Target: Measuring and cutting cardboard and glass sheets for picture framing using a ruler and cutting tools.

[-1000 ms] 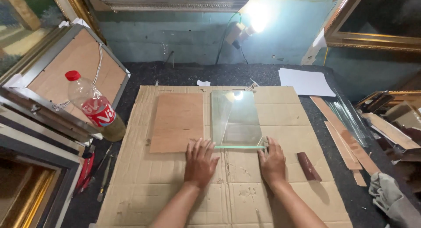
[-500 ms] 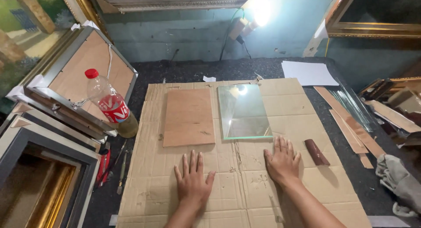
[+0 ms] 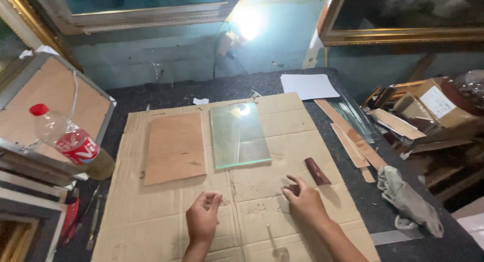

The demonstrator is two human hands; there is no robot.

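The cardboard sheet [image 3: 282,141] covers the bench; on it the glass pane [image 3: 237,135] lies flat beside the wooden board [image 3: 175,147], now untouched. Both hands have drawn back: left hand [image 3: 202,222] loosely curled, right hand [image 3: 303,201] open, holding nothing, near 1 small brown block [image 3: 317,171].

Open cardboard sheet [image 3: 166,211] lies bare around the left hand [image 3: 201,222] and right hand [image 3: 302,204]. Ahead, a glass pane [image 3: 238,136] and wooden board [image 3: 175,147] lie flat, a narrow gap between them. A small brown block [image 3: 317,171] sits just beside the right hand; a bottle [image 3: 68,141] and stacked frames [image 3: 30,161] crowd the desk's left edge.
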